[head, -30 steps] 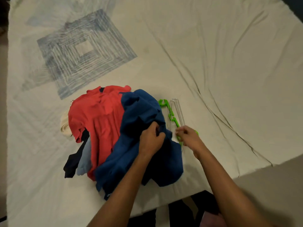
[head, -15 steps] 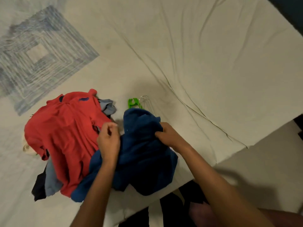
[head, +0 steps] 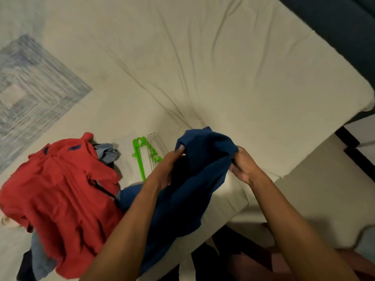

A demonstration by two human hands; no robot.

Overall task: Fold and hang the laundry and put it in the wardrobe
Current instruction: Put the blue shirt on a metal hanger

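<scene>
A dark blue garment (head: 198,175) is lifted off the bed, bunched between both hands. My left hand (head: 166,167) grips its left edge and my right hand (head: 243,165) grips its right edge. To the left lies a red garment (head: 60,197) on top of a pile, with a grey-blue piece (head: 106,152) and dark fabric (head: 25,268) showing beneath. A green plastic hanger (head: 140,157) and thin metal hangers (head: 153,147) lie on the sheet just behind my left hand, partly hidden by it.
The bed is covered by a wrinkled cream sheet (head: 223,78) with a blue-grey square pattern (head: 30,94) at the left. The bed's corner (head: 363,98) is at the right, with dark floor beyond. My legs are below the bed's near edge.
Both hands took hold of the blue garment and raised it away from the red pile toward the right. The hangers, covered half a second ago, show again.
</scene>
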